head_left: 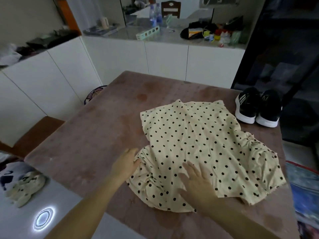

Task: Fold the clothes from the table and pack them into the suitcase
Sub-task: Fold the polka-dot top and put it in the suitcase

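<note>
A cream garment with black polka dots (203,145) lies spread and partly folded on the reddish-brown table (96,135). My left hand (126,163) touches its gathered left edge, fingers reaching into the cloth. My right hand (198,181) lies flat on the near part of the garment with fingers straight and spread. No suitcase is clearly in view.
A pair of black sneakers with white soles (259,107) stands at the table's far right corner. More cream dotted cloth (24,185) lies on a white surface at lower left. White cabinets and a cluttered counter (165,35) stand behind. A chair seat (39,131) is at left.
</note>
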The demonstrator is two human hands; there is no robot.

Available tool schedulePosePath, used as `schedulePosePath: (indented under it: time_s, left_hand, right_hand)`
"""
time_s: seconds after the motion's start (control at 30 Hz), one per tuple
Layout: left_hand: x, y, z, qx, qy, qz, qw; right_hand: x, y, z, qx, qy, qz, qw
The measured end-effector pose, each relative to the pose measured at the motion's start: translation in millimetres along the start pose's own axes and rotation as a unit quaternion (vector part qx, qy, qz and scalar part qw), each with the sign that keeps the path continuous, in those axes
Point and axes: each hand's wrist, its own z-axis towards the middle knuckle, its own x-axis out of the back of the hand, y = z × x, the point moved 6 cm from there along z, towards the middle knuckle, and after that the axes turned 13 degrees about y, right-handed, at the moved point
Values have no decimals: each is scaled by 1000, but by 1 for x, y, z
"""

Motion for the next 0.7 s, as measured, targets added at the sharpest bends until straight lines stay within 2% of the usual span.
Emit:
schedulePosePath:
  time_s: [0.07,0.2,0.27,0.37,0.47,0.57,0.7]
  left_hand:
    - [-4,-3,29,-23,-13,10,1000]
    - [-21,-12,93,-29,-57,42,997]
    - [-28,-16,124,-24,-67,46,996]
    - [-36,-16,159,-34,-73,52,995]
    - [-44,-14,181,-51,-86,44,994]
    - [-50,-14,196,-66,-80,52,993]
    - [-52,-13,210,-55,-49,37,997]
  right_hand:
    - [-11,-44,12,55,-8,34,998]
    - [-41,-105,35,118,-94,33,988]
    - [-51,-126,45,122,-135,27,983]
    - [-56,-140,59,146,-127,-51,980]
    - [-60,-143,64,136,-124,-62,981]
    - [-75,-137,55,109,-203,-39,972]
    - [-79,-135,65,102,-143,7,984]
